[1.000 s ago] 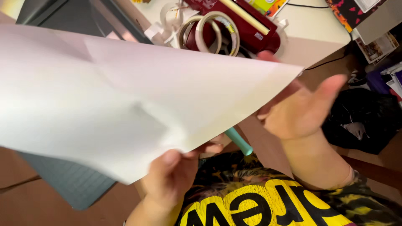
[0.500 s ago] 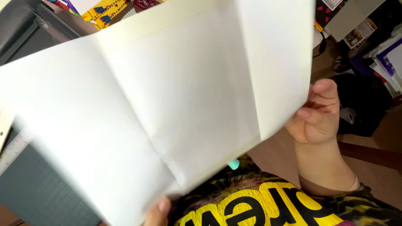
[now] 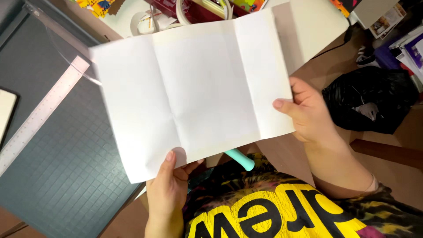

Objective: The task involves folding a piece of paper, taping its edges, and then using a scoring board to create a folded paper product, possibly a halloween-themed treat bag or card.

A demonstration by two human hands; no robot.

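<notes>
A white sheet of paper [image 3: 194, 92] with several fold creases is held up flat in front of me, above the desk. My left hand [image 3: 169, 187] pinches its bottom edge with the thumb on top. At the sheet's right edge my right hand [image 3: 308, 112] grips it, thumb pressed on the front. A teal handle [image 3: 241, 159] pokes out from under the paper's lower edge, the rest of it hidden.
A dark green gridded cutting mat [image 3: 57, 158] covers the desk at left, with a clear ruler [image 3: 39, 117] lying across it. Tape rolls [image 3: 145, 20] and colourful clutter sit at the back. A black bag [image 3: 370, 99] lies on the floor at right.
The paper has been opened out and turned flat to face me. My right hand moved from an open palm to gripping the right edge; my left hand shifted along the bottom edge.
</notes>
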